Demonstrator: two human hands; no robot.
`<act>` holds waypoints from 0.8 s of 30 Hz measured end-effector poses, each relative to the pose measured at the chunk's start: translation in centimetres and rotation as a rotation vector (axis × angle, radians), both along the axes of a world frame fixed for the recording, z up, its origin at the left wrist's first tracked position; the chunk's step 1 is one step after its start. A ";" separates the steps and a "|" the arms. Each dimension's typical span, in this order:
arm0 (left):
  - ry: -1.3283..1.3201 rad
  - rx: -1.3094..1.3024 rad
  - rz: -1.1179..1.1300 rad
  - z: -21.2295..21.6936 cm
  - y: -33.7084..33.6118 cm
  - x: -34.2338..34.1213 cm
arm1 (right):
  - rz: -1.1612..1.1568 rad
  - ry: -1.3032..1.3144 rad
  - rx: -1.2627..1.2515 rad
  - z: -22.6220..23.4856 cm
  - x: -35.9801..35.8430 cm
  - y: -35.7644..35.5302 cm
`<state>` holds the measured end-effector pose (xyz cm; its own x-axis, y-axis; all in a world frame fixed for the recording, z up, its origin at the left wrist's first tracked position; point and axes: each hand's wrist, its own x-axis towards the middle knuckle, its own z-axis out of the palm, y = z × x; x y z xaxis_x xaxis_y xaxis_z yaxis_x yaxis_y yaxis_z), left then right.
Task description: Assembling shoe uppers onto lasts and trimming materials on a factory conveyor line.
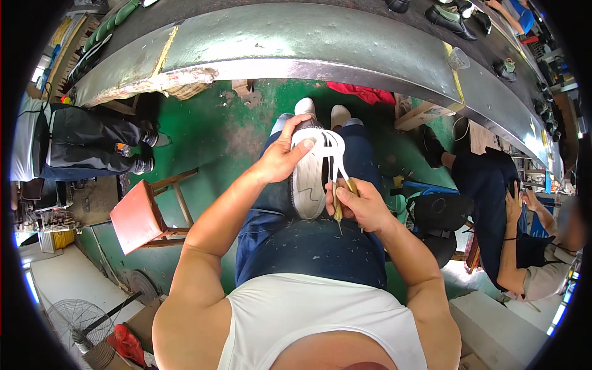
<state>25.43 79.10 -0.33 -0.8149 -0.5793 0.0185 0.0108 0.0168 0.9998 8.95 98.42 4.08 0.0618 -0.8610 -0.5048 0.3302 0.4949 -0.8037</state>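
My left hand [279, 159] is closed round the far end of a pale shoe [306, 190] with dark sides, held over my lap. Its thumb presses on white laces [333, 140] that loop loosely above the shoe. Two white strands run down from the loop to my right hand [368, 206], closed beside the shoe's near end. Between those fingers is an awl-like tool [337, 211] with a yellowish handle and a thin spike pointing towards me. A second yellowish piece [352, 185] shows above the fingers; whether it belongs to the laces or a tool is unclear.
A long metal-edged workbench [320, 37] curves across the far side, with dark shoes [450, 21] on it. To the left are a reddish stool [140, 216], a wire fan [77, 327] and a standing person [86, 139]. Another person [524, 246] sits at right. Red cloth [361, 92] lies under the bench.
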 end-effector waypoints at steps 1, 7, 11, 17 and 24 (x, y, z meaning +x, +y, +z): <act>0.004 0.002 -0.014 -0.1 -0.2 0.1 | -0.064 -0.193 -0.029 -0.2 0.3 -0.1; -0.033 0.079 -0.086 -0.9 -0.7 0.4 | 0.168 0.436 0.007 1.5 -1.2 -1.1; -0.211 0.045 -0.134 1.0 -1.1 -0.3 | 0.149 0.377 -0.057 1.5 -2.6 -2.3; -0.242 0.067 -0.169 0.1 -1.7 -1.3 | -0.168 -0.353 0.075 0.5 -1.6 -2.4; -0.167 0.170 -0.256 0.8 -1.5 -1.7 | 0.131 0.203 -0.079 0.4 -3.8 -3.3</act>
